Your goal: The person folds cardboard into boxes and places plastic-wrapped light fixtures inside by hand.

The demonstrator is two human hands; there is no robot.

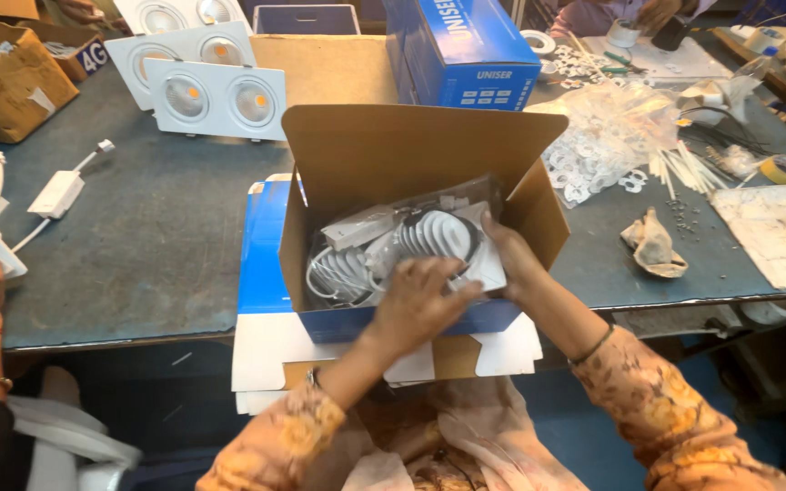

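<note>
Both hands press a bagged light fitting (411,250) down into the open blue-and-brown carton (393,155) on the table (156,245). The left hand (420,305) lies spread flat on the clear bag; the right hand (513,259) cups the fitting's far edge against the carton wall. The finned metal body looks rigid and fairly heavy, the plastic over it slippery, so the rim under each grip seems safest.

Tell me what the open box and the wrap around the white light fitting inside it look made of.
Open blue-and-brown box: corrugated cardboard, matt brown inside, printed blue outside; flaps fold stiffly. Clear wrap around the white ribbed light fitting: likely thin plastic film, glossy and crinkled, see-through.
</note>
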